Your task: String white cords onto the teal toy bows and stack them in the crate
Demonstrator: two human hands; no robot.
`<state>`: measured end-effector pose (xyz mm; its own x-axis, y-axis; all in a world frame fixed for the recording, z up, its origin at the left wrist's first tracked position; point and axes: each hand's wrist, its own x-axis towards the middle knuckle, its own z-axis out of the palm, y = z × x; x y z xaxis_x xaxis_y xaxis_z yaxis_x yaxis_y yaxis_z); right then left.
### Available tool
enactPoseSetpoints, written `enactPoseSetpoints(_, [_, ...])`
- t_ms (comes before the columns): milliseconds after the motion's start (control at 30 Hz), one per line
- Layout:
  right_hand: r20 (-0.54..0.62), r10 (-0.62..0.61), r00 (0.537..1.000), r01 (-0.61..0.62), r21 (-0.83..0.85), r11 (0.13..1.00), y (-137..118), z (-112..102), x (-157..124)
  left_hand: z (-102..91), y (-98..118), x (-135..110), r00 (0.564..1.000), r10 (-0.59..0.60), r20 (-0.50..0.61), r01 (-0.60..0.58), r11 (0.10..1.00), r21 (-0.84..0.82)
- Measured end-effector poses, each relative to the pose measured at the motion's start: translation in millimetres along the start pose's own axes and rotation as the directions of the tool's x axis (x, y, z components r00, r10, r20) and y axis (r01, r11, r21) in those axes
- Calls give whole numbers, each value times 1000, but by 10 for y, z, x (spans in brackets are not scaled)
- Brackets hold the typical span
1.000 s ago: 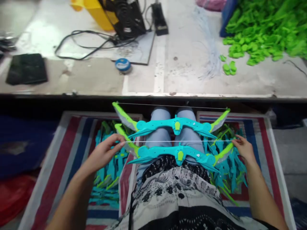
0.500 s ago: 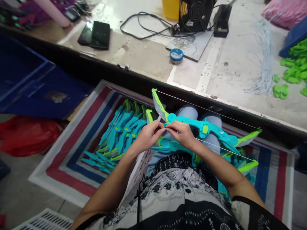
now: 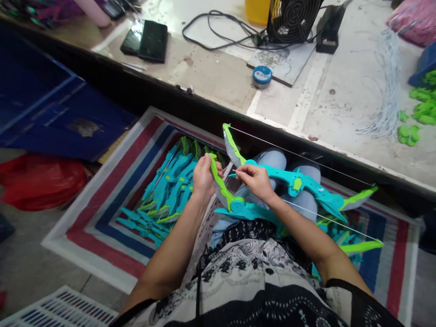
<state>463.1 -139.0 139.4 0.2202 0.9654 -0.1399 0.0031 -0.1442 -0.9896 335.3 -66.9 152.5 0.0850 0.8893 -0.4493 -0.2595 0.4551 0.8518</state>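
Two teal and green toy bows lie across my lap. My left hand [image 3: 205, 177] is wrapped round the green limb of the nearer toy bow [image 3: 243, 210], close to its tip. Pinched in the fingers of my right hand [image 3: 255, 179] is the end of a white string [image 3: 308, 213], which runs to that bow's right tip. The farther toy bow [image 3: 303, 184] sits just beyond my right hand, its own string stretched from tip to tip.
Several more bows [image 3: 173, 177] are stacked in a striped-lined bin [image 3: 112, 222] on the left. On the table [image 3: 218, 77] are a blue-lidded tin [image 3: 262, 76], a fan [image 3: 293, 20], a bundle of pale strings [image 3: 386, 91] and green parts [image 3: 425, 106].
My left hand has left the string end beside my right hand and gripped the nearer bow's green limb. That bow has shifted slightly; my right hand keeps its pinch.
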Motion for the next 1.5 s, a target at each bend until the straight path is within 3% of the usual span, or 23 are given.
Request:
enactPoseSetpoints(100, [6, -89, 996, 89, 20, 996, -103, 81, 119, -19, 59, -202, 992, 93, 89, -90, 995, -38])
enactPoseSetpoints(400, [116, -289, 950, 294, -34, 955, -132, 170, 368, -17, 66, -340, 970, 110, 216, -87, 990, -112])
enactPoseSetpoints(733, [305, -250, 919, 239, 71, 968, -183, 16, 448, 28, 80, -353, 960, 126, 250, -101, 989, -110])
enactPoseSetpoints(1000, [344, -285, 895, 263, 109, 959, -277, 17, 516, 26, 109, -366, 946, 111, 306, -71, 988, -138])
enactPoseSetpoints(1500, [366, -208, 907, 141, 203, 969, -268, -39, 475, 28, 128, -356, 929, 102, 356, -50, 987, -151])
